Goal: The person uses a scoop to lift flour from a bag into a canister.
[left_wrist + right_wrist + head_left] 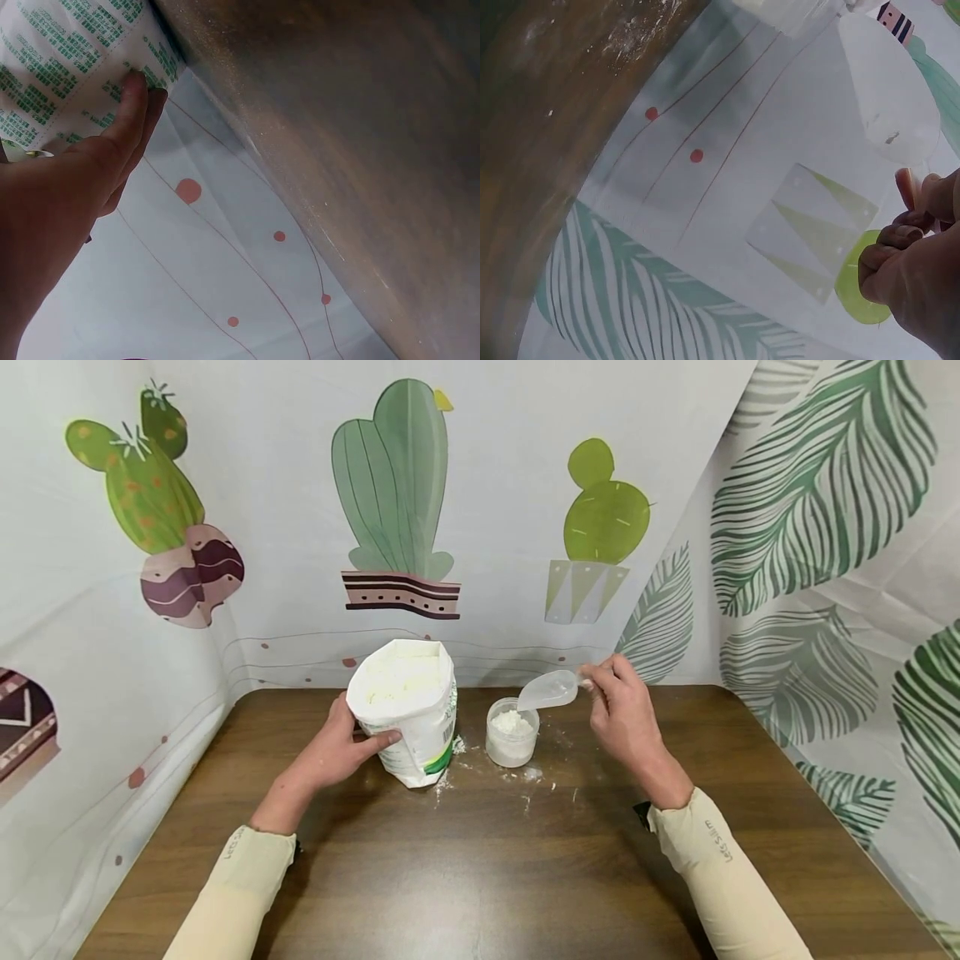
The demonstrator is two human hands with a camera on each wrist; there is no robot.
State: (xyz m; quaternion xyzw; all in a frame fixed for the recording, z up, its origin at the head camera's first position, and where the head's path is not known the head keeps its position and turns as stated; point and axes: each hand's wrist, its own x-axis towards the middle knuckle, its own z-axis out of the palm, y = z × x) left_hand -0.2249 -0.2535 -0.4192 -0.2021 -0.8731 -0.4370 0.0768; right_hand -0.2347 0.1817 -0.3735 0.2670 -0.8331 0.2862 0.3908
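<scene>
My left hand (337, 752) grips the side of a white paper bag (412, 747) full of white powder, thumb across its front and fingers behind. In the left wrist view, those fingers (135, 97) lie along the bag's green-printed side. Right of the bag stands a clear plastic jar (512, 752) with white powder inside. My right hand (622, 710) pinches the handle of a translucent scoop (551, 690). The scoop tilts down leftward, its tip over the jar's rim. In the right wrist view the scoop (891, 90) shows little powder, and the jar is cut off at the top.
Spilled powder (532, 774) dusts the brown wooden table (480, 877) around the jar and the bag's foot. Right behind the table's far edge hangs a white cloth (495, 510) with printed cacti; leaf-printed cloth (825, 527) hangs at the right.
</scene>
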